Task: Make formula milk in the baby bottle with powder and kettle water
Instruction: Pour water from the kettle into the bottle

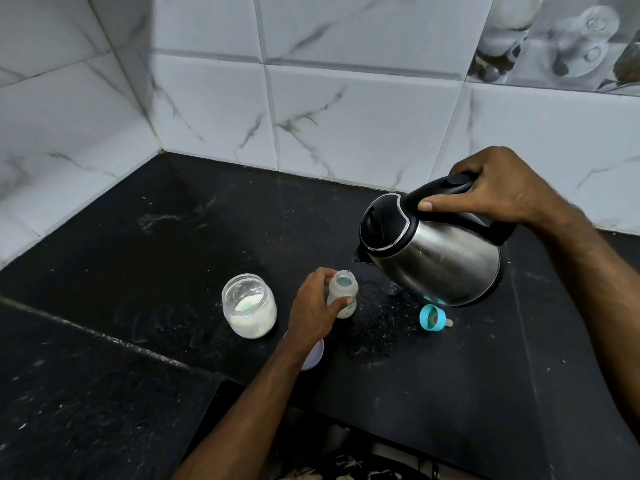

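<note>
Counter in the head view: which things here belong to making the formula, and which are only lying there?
For the job:
- baby bottle, held by the left hand
- kettle, tilted over it by the right hand
- powder jar, open
- blue teat ring, lying off the bottle

Just lying about:
- pale lid, partly hidden under the left wrist
- crumbs on the black counter

Seen on a black speckled stone bench (138,258): small translucent plastic baby bottle (343,295) upright, gripped by left hand (313,306). Held tilted over it by right hand (498,188) on the black handle: stainless steel electric kettle (433,251), spout just above the bottle's open mouth. Left of the bottle, open glass jar of white powder (249,306). Right of it, blue teat ring (431,317) lying on its side. Behind, white marbled wall tiles (346,98).
</note>
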